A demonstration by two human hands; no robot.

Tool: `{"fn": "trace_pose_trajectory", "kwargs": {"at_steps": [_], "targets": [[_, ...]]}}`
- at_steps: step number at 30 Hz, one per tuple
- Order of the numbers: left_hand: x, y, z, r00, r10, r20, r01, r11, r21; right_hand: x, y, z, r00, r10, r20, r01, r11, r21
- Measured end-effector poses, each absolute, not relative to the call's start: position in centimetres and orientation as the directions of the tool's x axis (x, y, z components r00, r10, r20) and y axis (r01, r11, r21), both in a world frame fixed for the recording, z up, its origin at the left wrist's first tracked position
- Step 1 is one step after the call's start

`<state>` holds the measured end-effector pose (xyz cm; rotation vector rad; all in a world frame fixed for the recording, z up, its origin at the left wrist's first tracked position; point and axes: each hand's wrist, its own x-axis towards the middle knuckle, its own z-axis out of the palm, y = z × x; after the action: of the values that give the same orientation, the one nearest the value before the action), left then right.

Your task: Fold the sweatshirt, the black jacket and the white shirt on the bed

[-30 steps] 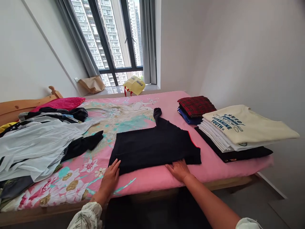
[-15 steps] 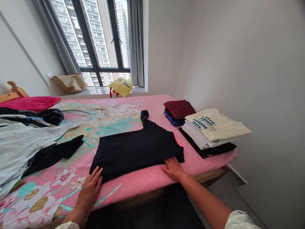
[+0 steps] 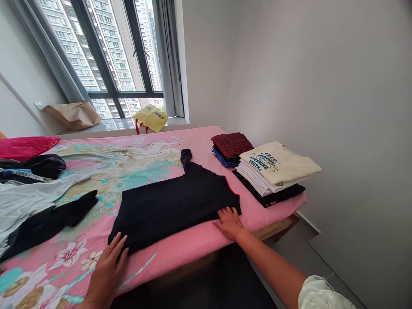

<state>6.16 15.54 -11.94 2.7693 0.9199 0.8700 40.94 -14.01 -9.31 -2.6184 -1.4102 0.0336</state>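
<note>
A black long-sleeved top (image 3: 170, 210) with red edging lies flat on the pink floral bedspread (image 3: 180, 257), one sleeve folded back and bunched at its far side. My right hand (image 3: 229, 223) rests flat on the top's near edge, fingers spread. At the near left corner, my left hand (image 3: 107, 268) lies open on the bedspread, its fingertips at the black cloth. Neither hand holds anything.
Folded stacks stand to the right: a red plaid cloth (image 3: 231, 145) and a cream printed T-shirt (image 3: 277, 163) over white and black layers. Loose pale and black clothes (image 3: 28, 201) lie at left. A wall runs along the bed's right side.
The view has swung right, shifting the bed and clothes left in the frame. Both hands remain at the top's near edge, and the top keeps its shape.
</note>
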Motion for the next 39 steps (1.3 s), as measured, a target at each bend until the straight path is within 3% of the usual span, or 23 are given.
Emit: {"fn": "trace_pose_trajectory", "kwargs": {"at_steps": [4, 10, 15, 18, 22, 26, 29, 32, 39], "targets": [[5.8, 15.6, -12.7, 0.707, 0.568, 0.421, 0.527, -0.82, 0.223, 41.0, -14.0, -9.9, 0.551, 0.833, 0.05, 0.828, -0.538, -0.159], [4.5, 14.1, -12.6, 0.663, 0.594, 0.455, 0.603, -0.784, 0.144, 41.2, -14.6, -11.9, 0.536, 0.833, 0.142, 0.842, -0.513, -0.166], [3.2, 12.7, -10.5, 0.598, 0.636, 0.488, 0.606, -0.757, 0.243, 40.7, -15.9, -13.0, 0.567, 0.69, 0.45, 0.818, -0.408, -0.406], [4.0, 12.2, -8.6, 0.605, 0.626, 0.492, 0.564, -0.773, 0.289, 38.9, -15.3, -11.8, 0.556, 0.632, 0.54, 0.816, -0.291, -0.5], [8.5, 11.3, -6.2, 0.727, 0.531, 0.435, 0.453, -0.847, 0.277, 34.9, -10.8, -8.6, 0.468, 0.753, 0.462, 0.842, -0.222, -0.491], [13.7, 10.3, -5.0, 0.825, 0.477, 0.302, 0.427, -0.877, 0.218, 32.2, -5.2, -6.3, 0.344, 0.895, 0.282, 0.896, -0.224, -0.384], [15.2, 10.5, -5.8, 0.771, 0.61, 0.182, 0.591, -0.793, 0.148, 33.0, -3.0, -6.7, 0.259, 0.955, 0.142, 0.929, -0.206, -0.308], [14.7, 11.0, -7.6, 0.646, 0.754, 0.12, 0.749, -0.656, 0.091, 35.3, -3.0, -8.3, 0.314, 0.949, 0.012, 0.917, -0.3, -0.263], [14.2, 11.3, -9.4, 0.58, 0.803, 0.137, 0.807, -0.589, 0.042, 37.1, -3.6, -10.6, 0.395, 0.919, 0.012, 0.895, -0.382, -0.232]]}}
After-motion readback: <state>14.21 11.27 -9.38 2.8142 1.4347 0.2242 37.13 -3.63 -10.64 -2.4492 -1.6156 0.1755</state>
